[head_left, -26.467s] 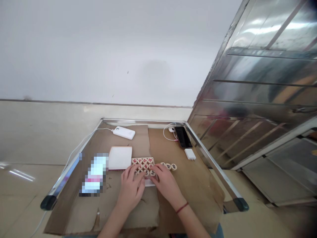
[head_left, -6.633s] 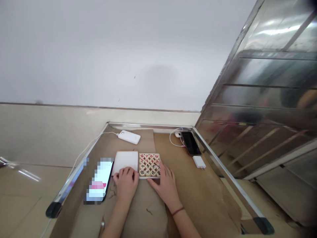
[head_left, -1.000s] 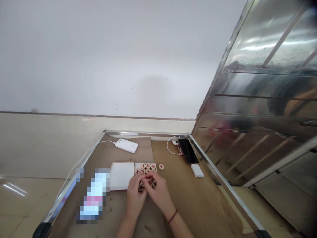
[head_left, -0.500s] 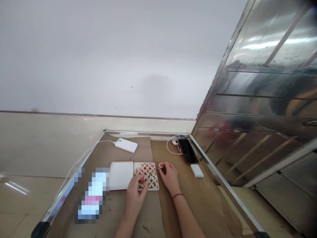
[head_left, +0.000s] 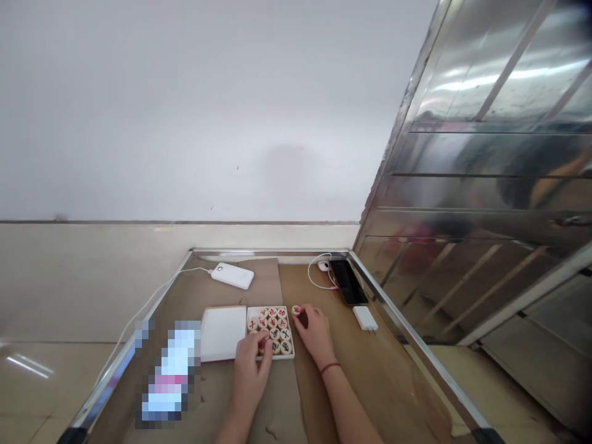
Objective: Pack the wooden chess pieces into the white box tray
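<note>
Round Chinese chess pieces with red and black characters fill a white box, its lower left part covered by my left hand. The thumb and index finger of that hand are pinched together on a piece there, mostly hidden by the fingers. Just right of the box, my right hand, with a red cord at the wrist, is closed at the edge of a red-marked Chinese chess piece. A white lid lies inner side up against the box's left side.
Cardboard covers the metal-framed table. A white power bank with a cable lies at the back left. A dark phone and a white charger are on the right. A blurred-out bright screen is at the left.
The view has shifted slightly. My left thumb and index finger have come closer together over the box. My right hand stays at the piece beside the box.
</note>
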The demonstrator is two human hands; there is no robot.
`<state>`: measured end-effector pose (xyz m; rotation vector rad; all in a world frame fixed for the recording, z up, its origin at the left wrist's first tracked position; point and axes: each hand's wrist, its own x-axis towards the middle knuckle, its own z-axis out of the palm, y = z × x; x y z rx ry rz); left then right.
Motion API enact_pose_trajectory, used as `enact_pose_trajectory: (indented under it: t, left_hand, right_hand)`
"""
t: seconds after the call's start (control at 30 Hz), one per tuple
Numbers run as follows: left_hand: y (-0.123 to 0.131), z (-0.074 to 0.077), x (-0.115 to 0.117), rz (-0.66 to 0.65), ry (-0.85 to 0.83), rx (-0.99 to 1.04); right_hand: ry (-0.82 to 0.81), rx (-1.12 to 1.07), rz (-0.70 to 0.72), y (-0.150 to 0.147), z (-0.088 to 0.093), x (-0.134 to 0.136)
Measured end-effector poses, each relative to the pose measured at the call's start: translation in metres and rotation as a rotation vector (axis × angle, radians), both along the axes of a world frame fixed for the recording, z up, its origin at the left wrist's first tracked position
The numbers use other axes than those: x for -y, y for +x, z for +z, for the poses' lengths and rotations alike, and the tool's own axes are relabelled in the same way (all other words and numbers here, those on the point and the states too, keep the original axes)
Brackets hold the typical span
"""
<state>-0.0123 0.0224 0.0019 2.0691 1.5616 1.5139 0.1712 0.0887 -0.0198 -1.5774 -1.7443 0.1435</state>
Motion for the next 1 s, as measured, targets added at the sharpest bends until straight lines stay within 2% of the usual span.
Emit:
enact_pose_trajectory:
  t: [0.13,0.33,0.4,0.5,0.53,0.6,0.77,1.0]
  left_hand:
    - [0.001,0.003,0.002,0.004,0.021,-0.029]
    - [-0.012,0.020,-0.012,0.087,-0.039,-0.106]
    - [-0.016,0.029,-0.024,0.165,-0.125,-0.215]
    - [-0.014,0.041,-0.044,0.285,-0.366,-0.477]
    - [-0.012,0.044,-0.049,0.290,-0.437,-0.567]
    - [-0.004,0.047,-0.058,0.291,-0.478,-0.620]
    - [0.015,0.044,-0.061,0.316,-0.511,-0.630]
    - [0.021,0.045,-0.055,0.298,-0.559,-0.569]
  right_hand:
    - [-0.014,-0.021,0.012,0.002,0.000,0.000]
    - [0.151,-0.104,0.014,-0.003,0.005,0.010]
    - [0.097,-0.148,0.071,-0.009,0.008,0.017]
    - [-0.022,-0.158,0.155,-0.017,0.014,0.024]
    - [-0.040,-0.148,0.165,-0.019,0.015,0.026]
    - [-0.048,-0.138,0.174,-0.021,0.018,0.027]
    - [-0.073,-0.156,0.206,-0.019,0.019,0.026]
    - [-0.147,-0.190,0.197,-0.020,0.018,0.025]
